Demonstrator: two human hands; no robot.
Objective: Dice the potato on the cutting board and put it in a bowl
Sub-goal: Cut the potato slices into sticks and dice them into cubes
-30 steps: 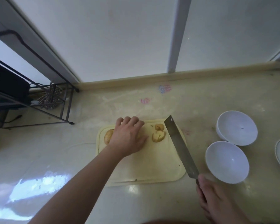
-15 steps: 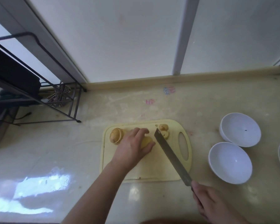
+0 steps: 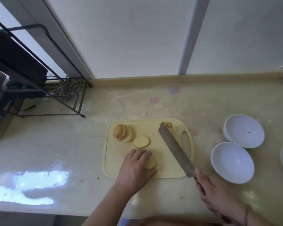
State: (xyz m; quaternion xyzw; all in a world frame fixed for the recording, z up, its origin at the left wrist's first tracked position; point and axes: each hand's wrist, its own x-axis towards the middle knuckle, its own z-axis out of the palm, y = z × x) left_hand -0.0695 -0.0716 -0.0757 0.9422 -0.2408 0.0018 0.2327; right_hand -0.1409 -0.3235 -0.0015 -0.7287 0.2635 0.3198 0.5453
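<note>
So the potato's already in rounds, none diced yet from what I can see. Most of it sits as a fanned stack of potato slices near the cutting board's far left corner, one loose slice lies just beside the stack, and a few small scraps are up by the far edge, partly behind the blade.

The left hand is down flat on a couple of slices near the board's near edge, fingers curled over them and pinning them in place. The right hand is wrapped around the handle of a big cleaver, blade slanting over the board's right side. Can't tell if the edge touches the board.

My guess: next up is cutting those pinned rounds into strips, then crosswise. That means swinging the blade over to the left hand, knuckles tucked back.

Two white bowls wait on the counter right of the board, a third at the frame's edge. A black wire rack stands at the far left, well out of the way.
</note>
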